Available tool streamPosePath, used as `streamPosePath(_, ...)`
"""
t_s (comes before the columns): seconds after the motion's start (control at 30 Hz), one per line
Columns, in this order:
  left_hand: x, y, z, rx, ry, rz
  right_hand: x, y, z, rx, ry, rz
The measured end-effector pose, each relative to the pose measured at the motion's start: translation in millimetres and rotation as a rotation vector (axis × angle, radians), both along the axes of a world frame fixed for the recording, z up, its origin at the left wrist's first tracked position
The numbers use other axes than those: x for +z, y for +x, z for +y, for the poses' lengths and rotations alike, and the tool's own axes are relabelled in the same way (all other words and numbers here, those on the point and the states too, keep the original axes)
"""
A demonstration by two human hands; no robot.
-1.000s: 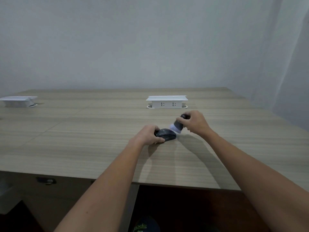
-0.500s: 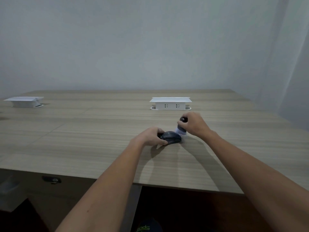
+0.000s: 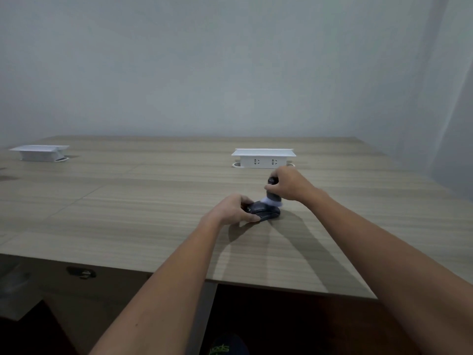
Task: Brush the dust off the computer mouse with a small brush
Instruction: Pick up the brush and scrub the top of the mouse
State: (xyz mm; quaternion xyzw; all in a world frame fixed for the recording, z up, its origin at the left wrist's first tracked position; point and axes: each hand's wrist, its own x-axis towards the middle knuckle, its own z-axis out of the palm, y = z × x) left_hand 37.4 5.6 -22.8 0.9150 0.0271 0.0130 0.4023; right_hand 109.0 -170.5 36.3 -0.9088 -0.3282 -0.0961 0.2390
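- Two bare forearms reach out over a pale wood-grain surface [image 3: 143, 201], and both hands meet near its middle.
- Left hand [image 3: 231, 210] rests on the surface with its fingers clasped round the near and left side of a dark computer mouse [image 3: 265, 211], pinning it in place.
- Right hand [image 3: 290, 184] sits just above and to the right of the left hand, clenched round the dark handle of a small brush [image 3: 272, 192]; the top of that handle pokes up past the thumb.
- Pale bristles at the lower end of the brush press on the far right top of the mouse, directly under the right hand; the bristles look slightly blurred, so their exact spread is hard to tell.
- Mouse lies flat on the surface, between the two hands and touching both the left hand's fingers and the brush.
- Beyond the right hand, well apart from it, stands a white pop-up socket box [image 3: 263, 158] with two outlets facing the person.
- Far off to the left of the left hand, near the surface's back edge, sits a second white socket box [image 3: 39, 152].
- Shadows of both arms fall on the surface below the hands.
- Below the near edge of the surface, under the left forearm, a dark shoe [image 3: 225, 345] with green lettering shows.
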Motion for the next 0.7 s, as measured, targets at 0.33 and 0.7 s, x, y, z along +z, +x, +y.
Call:
streamPosePath(0.33, -1.7, 1.5, 0.0, -0.003, -0.011, -0.009, 3.4, -0.5, 1.0, 0.027, -0.029, -0.009)
streamPosePath(0.7, -3.5, 1.4, 1.1, 0.013, -0.030, -0.004, 1.3, 0.4, 5.5, 0.082, 0.072, -0.036)
